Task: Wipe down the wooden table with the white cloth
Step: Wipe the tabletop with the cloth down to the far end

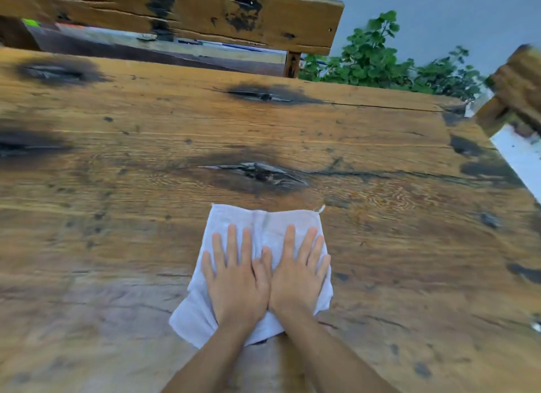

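The white cloth (265, 226) lies flat on the wooden table (380, 231), in the middle of the near part of the top. It is spread out, with a few soft folds down its middle and a small loop at its far right corner. Its near left corner sticks out past the wrist.

The left hand (237, 278) rests on the left side of the cloth. Its fingers are straight and a little spread, and the palm is pressed flat down on the cloth. The right hand (295, 275) rests on the right side of the cloth the same way, with straight fingers and a flat palm. The two hands lie side by side, and their thumbs touch in the middle. Neither hand is pinching or holding the cloth. Both bare arms come in from the bottom edge.

The table is brown with big dark knots and long cracks in the wood. The part close to the person looks paler.

Past the far edge of the table stands a wooden bench back (187, 9) with black marks on it. To the right of it is a green leafy plant (377, 56). Another piece of wood (518, 85) shows at the right edge, a bit blurry.
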Demonstrator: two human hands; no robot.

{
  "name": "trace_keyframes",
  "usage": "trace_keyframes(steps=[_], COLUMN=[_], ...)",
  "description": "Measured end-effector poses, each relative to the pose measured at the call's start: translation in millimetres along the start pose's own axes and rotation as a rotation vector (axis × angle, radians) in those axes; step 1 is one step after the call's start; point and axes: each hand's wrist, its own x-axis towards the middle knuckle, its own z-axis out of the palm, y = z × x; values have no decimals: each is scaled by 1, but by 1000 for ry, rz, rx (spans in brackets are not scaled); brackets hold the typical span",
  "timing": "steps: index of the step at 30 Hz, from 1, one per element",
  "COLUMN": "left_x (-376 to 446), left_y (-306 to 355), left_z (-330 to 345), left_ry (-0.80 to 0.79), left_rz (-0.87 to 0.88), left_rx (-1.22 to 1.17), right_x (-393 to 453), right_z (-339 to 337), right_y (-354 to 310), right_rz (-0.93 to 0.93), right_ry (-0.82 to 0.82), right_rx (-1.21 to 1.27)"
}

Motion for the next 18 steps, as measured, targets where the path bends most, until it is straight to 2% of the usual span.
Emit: trace_keyframes(steps=[5, 8, 10, 15, 18], left_x=[-78, -118, -138, -143, -124], left_y=[-3, -5, -5, 10, 18], left_z=[5, 8, 8, 4, 9], left_ry=[16, 21, 17, 28, 52], left_rz=[17, 25, 9, -166, -207], left_rx=[29, -9, -17, -96, -84], right_x=[-77, -114, -131, -137, -116], right_z=[9, 6, 6, 1, -4], right_y=[34, 46, 54, 49, 41], right_rz=[112, 205, 258, 407, 466], right_ry=[-2, 110, 127, 109, 112], right_rx=[14, 141, 180, 254, 276])
